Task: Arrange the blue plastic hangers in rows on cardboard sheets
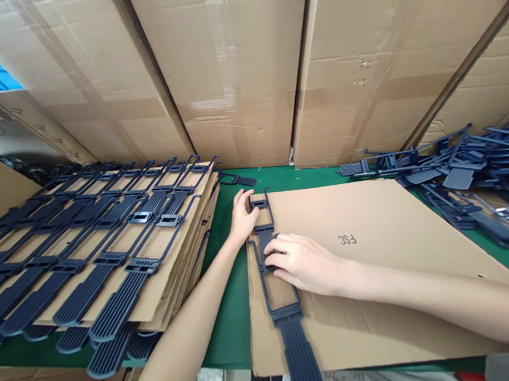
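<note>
Back of frame: big cardboard boxes [230,71] stand side by side, brown corrugated, taped seams, flaps shut, so contents can't be seen.

No bins on the bench. Parts lie on flat sheets instead. Left of frame: stack of cardboard sheets [179,270], top one carrying approx. a dozen dark parts [111,239] in neat diagonal rows, more poking out from the layers below. Upper right: loose pile of the same parts [460,172], tangled, no order. One stray part [236,180] lies on the green table top [231,307] near the boxes.

Center: a single cardboard sheet [370,252], matte brown, "FSC" printed on it, lies on the green top. Along its left edge lies one plastic part [288,315]: dark blue-grey, long and thin, open rectangular frame w/ slim rails, cross-bars, and a ribbed flat strap that overhangs the sheet's near edge at bottom center.

Left hand [242,217] is at the part's far end, fingers pressed together against the top loop, thumb alongside; can't tell if it pinches the rail. Right hand [304,263] lies palm down over the part's middle, fingers close together and slightly curled, tips pressing on it, no grasp.
</note>
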Available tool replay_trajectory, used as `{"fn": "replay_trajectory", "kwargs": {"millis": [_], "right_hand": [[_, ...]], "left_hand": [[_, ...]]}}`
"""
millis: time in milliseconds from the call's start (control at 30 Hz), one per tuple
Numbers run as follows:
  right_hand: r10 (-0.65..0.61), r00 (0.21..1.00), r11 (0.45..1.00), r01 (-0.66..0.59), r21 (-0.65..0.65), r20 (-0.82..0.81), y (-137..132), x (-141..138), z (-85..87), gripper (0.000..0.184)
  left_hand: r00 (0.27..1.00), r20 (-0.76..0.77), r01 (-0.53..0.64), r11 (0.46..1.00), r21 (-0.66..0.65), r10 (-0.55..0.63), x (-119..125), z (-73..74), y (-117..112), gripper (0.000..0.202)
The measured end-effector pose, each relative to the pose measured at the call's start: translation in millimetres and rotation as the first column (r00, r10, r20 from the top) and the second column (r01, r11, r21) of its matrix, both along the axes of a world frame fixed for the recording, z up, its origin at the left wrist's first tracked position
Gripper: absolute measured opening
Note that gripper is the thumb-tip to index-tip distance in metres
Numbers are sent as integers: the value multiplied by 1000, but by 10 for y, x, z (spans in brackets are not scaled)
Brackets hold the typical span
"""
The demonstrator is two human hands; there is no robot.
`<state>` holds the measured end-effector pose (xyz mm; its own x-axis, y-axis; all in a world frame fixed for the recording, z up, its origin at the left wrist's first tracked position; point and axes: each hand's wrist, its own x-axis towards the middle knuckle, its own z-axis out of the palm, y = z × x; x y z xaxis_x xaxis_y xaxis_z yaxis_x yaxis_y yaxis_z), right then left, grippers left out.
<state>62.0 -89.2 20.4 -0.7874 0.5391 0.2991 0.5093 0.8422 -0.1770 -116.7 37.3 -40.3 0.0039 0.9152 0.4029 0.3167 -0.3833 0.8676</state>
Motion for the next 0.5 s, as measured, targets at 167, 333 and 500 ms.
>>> {"fn": "replay_trajectory", "kwargs": {"millis": [167, 333, 500], "right_hand": [[-10, 998, 1000, 8, -21, -63, 61, -30, -33, 12], [-36, 995, 999, 33, -37, -89, 93, -79, -72, 12], [-59, 993, 998, 57, -28, -102, 100, -114, -114, 11]], "left_hand": [[1000, -2, 1, 1000, -13, -1, -7, -1, 9, 49], [1000, 1, -7, 1000, -7, 7, -11, -20, 34, 53], [1000, 22, -11, 1000, -12, 11, -31, -51, 58, 58]]}}
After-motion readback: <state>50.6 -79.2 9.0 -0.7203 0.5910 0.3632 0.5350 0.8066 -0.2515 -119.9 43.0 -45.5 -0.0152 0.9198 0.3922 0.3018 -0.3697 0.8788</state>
